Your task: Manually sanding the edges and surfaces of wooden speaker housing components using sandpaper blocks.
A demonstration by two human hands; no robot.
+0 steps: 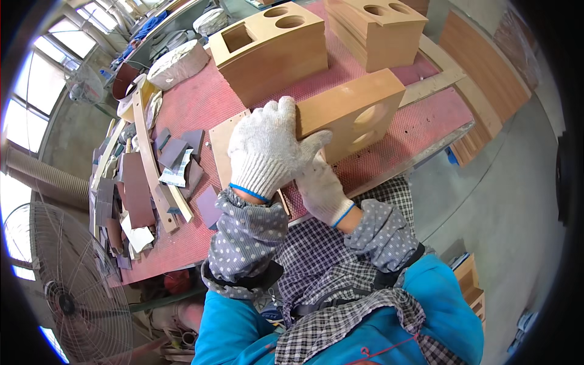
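Observation:
A thick wooden board stands on its long edge on the red table, with two round cut-outs in the side facing right. My left hand, in a white knitted glove with a blue cuff edge, is closed on the board's left end, fingers together and thumb along its near side. Just below it my right hand, gloved the same way, reaches up against the same end. Its fingers are hidden behind the left hand, so its hold cannot be made out. A pale flat wooden panel with small holes lies partly under my left hand.
Behind stand two stacks of cut panels with holes in their tops. Sandpaper sheets, wooden strips and scraps cover the table's left side. A large fan stands lower left; curved boards lean at the right.

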